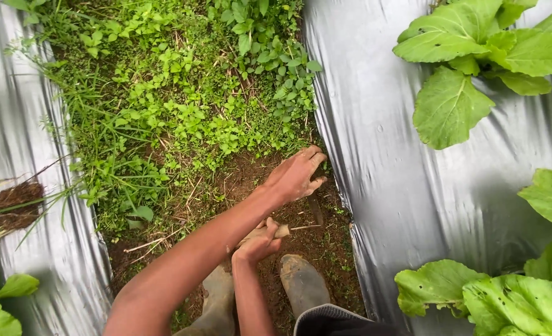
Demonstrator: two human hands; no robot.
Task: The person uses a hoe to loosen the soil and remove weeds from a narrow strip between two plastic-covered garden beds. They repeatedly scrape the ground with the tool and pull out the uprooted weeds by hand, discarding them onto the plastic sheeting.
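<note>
Weedy soil furrow point(182, 112) between silver mulch sheets point(400, 155), apparently daylight.

No packages, labels, signs or screens show anywhere around the fingers.
</note>
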